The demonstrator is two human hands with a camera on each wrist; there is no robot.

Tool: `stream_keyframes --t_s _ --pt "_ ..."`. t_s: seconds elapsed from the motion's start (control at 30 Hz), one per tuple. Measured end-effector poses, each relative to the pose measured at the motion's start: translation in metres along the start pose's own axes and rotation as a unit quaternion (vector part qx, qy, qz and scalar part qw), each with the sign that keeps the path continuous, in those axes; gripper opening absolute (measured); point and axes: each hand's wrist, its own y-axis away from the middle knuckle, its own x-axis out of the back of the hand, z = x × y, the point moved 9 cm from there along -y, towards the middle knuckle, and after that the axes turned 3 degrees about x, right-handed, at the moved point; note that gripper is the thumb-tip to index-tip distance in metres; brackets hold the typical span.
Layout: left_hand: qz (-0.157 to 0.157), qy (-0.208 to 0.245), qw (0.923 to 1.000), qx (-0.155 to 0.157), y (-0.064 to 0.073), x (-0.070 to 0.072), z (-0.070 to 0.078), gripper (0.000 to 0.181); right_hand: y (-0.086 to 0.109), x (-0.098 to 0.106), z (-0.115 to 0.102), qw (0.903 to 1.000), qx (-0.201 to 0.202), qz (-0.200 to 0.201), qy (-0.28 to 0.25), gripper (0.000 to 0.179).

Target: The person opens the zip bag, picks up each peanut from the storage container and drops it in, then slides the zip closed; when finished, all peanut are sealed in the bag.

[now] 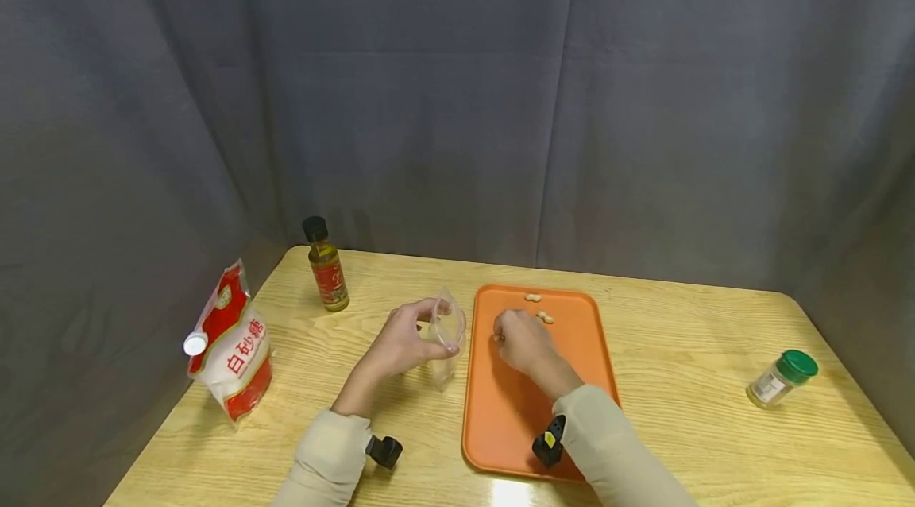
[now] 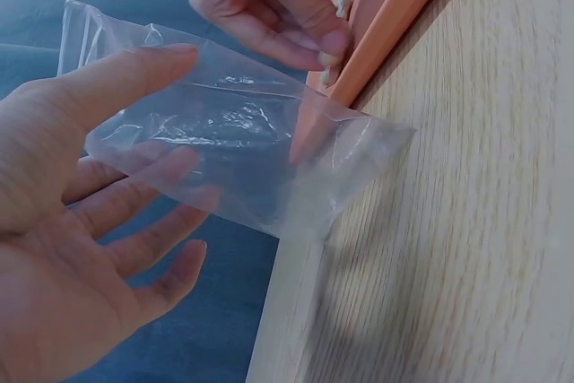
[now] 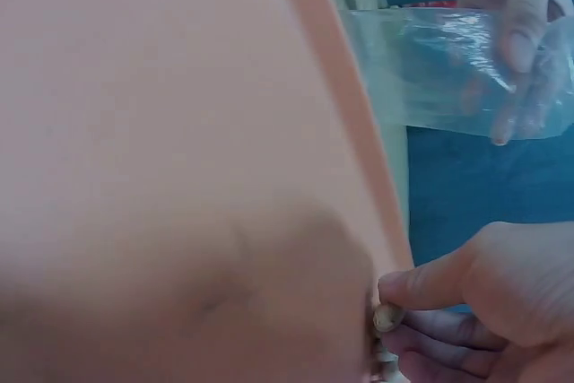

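Note:
My left hand (image 1: 400, 342) holds a clear plastic bag (image 2: 242, 123) upright with its mouth spread, just left of the orange tray (image 1: 500, 427). In the left wrist view the thumb lies on the near side of the bag and the fingers show behind the film. Over the tray's left half, my right hand (image 1: 527, 344) pinches a peanut (image 3: 387, 317) in its shell between thumb and fingers. Two more spots of peanuts lie at the tray's far end: one peanut (image 1: 533, 297) by the rim and others (image 1: 546, 317) closer in.
Far left on the wooden table (image 1: 679, 380) stands a red and white sugar bag (image 1: 239, 360) with a white cap. Behind it is a black-capped bottle (image 1: 329, 276). A green-lidded jar (image 1: 779, 380) sits near the right edge. Grey curtain (image 1: 443, 94) hangs behind.

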Motion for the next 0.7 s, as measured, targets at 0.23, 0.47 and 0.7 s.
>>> stream_keyframes --t_s 0.23,0.47,0.7 --pt "0.005 -0.001 0.9999 0.014 0.000 0.002 0.000 0.055 -0.001 0.034 -0.018 0.9982 0.034 0.046 -0.019 0.054" --pt "0.005 0.004 0.9999 0.014 0.000 0.003 0.000 0.053 -0.007 0.068 -0.049 0.9923 0.071 0.101 -0.010 0.053" --pt "0.000 0.012 0.9999 0.009 0.001 0.000 0.002 0.051 -0.009 0.089 -0.076 0.9867 0.107 0.122 -0.009 0.022"
